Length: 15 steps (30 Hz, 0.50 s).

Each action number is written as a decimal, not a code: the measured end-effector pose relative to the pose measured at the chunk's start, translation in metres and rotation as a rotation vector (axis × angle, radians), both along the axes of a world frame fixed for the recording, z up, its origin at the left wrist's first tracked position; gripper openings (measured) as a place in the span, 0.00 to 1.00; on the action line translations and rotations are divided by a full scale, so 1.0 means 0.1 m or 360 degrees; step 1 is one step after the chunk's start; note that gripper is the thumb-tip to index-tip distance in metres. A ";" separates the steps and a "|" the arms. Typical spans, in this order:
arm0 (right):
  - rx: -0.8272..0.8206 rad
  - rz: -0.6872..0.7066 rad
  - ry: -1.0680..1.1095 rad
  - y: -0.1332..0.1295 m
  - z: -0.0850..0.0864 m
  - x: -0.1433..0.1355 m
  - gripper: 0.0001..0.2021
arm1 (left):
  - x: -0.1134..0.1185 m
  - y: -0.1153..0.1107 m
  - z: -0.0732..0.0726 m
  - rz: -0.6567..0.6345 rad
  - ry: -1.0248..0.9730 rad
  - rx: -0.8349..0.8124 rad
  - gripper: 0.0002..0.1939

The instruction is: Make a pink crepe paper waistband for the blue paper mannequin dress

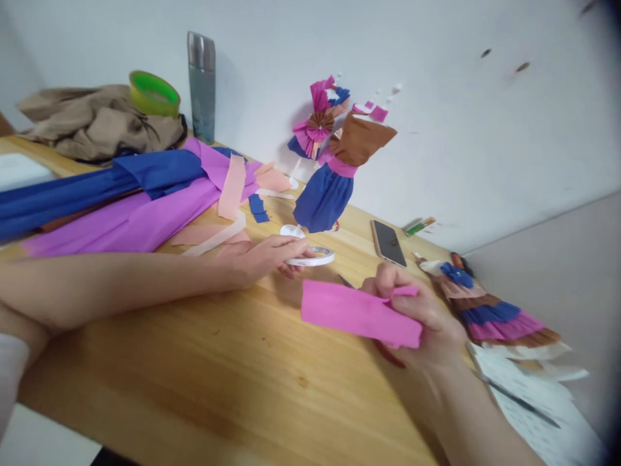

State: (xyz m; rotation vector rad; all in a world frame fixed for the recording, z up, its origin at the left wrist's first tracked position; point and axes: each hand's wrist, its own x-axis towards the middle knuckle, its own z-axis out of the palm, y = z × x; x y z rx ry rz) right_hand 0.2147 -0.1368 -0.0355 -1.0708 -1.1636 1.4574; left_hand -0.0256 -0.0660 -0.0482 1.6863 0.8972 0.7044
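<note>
My left hand (266, 259) is closed on a narrow roll of white tape (317, 257), just above the table. My right hand (422, 307) grips a strip of pink crepe paper (354, 310) that extends to the left. Partly hidden under the right hand is a tool with a red handle (389, 355). Behind the tape stands a small dress form with a brown top (366, 139) and blue skirt (324, 197). A second figure with pink pleats (315, 126) is beside it.
Blue (160, 171) and purple crepe paper (165, 217) cover the left side near a bottle (202, 90) and brown cloth (104, 126). A phone (389, 243), layered paper dress (499, 310) and pen (521, 401) on paper sheets (553, 430) lie rightward.
</note>
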 end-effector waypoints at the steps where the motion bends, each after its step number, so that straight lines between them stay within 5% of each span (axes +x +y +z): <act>1: 0.0015 0.0045 -0.0013 -0.02 -0.01 0.00 0.15 | 0.01 -0.02 0.05 -0.0045 0.0102 -0.0064 0.16; 5: -0.0006 0.0107 -0.0090 -0.05 -0.08 -0.02 0.18 | 0.00 -0.05 0.11 -0.0107 0.0259 0.0044 0.19; 10: -0.0329 0.0036 -0.0403 0.05 -0.20 -0.06 0.14 | -0.02 -0.07 0.11 -0.0080 0.0362 -0.0003 0.23; 15: 0.0016 0.0257 -0.1114 0.13 -0.30 0.01 0.10 | 0.04 0.05 -0.14 -0.0044 -0.0009 -0.0075 0.22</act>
